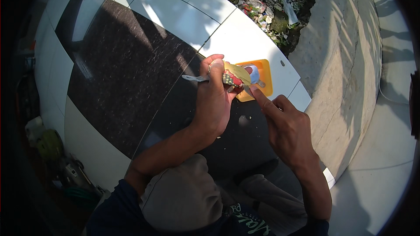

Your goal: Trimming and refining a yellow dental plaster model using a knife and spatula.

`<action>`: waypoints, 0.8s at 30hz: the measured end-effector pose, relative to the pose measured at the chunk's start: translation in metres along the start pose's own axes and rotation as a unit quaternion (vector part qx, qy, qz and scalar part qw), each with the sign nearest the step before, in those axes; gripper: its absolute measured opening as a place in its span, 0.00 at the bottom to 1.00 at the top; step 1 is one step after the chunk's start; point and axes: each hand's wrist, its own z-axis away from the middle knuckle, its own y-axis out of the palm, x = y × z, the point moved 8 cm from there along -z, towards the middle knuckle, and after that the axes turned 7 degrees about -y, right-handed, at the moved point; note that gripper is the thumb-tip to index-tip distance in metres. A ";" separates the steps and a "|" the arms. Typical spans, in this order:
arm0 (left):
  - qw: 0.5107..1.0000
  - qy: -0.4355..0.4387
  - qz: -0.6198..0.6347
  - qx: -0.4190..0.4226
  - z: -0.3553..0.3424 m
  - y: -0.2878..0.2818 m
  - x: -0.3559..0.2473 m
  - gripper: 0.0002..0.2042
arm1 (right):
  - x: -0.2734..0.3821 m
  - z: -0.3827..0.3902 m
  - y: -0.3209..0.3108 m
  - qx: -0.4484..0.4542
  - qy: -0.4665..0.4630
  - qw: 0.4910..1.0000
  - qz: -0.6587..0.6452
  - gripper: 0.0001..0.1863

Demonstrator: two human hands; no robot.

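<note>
1. Gripping yellow-red piece (237,75) in left hand (213,96), near one o'clock from centre.
2. Pointing right hand's (288,129) forefinger at piece from four o'clock; unclear whether gripping anything.
3. Overlapping piece in view, toward three o'clock: yellow tray (267,75).

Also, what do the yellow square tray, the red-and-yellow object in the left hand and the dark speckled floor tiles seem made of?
Yellow square tray: probably smooth plastic, from its even colour and rounded corners.
Red-and-yellow object: material unclear; dull surface, spotted patches possibly painted.
Dark floor tiles: likely polished ceramic or stone, given bright reflections.
</note>
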 end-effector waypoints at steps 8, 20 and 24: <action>0.998 0.036 0.036 0.026 0.002 0.009 -0.009 0.28 | 0.004 0.004 0.002 -0.052 0.020 0.997 -0.060 0.28; 0.941 -0.047 0.208 0.262 0.024 0.051 -0.030 0.55 | 0.013 0.028 0.000 -0.233 -0.016 0.958 -0.164 0.25; 0.904 -0.116 0.251 0.327 0.025 0.056 -0.031 0.55 | 0.012 0.029 0.003 -0.238 -0.041 0.962 -0.129 0.27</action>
